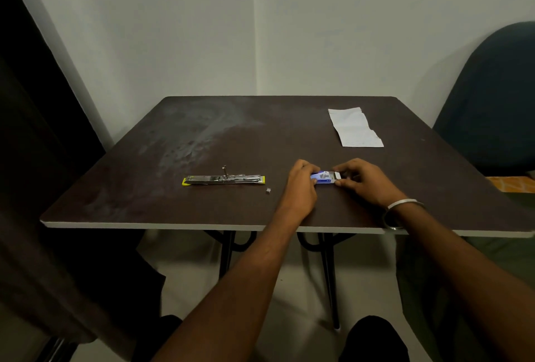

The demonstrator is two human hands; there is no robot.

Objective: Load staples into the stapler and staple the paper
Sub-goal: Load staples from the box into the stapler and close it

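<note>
A small blue and white staple box (324,178) rests on the dark table (202,136), held from both ends. My left hand (302,185) grips its left end and my right hand (363,180) pinches its white right end, where the inner tray sticks out slightly. The stapler (223,179), silver with yellow ends, lies opened flat to the left of my hands. A tiny loose clump of staples (268,190) sits between the stapler and my left hand. The white paper (354,128) lies at the far right of the table, apart from everything.
A dark curtain (34,130) hangs along the left side. A dark chair back (492,95) stands beyond the table's right corner. The table's front edge (173,226) runs just under my forearms, and my knees show below it.
</note>
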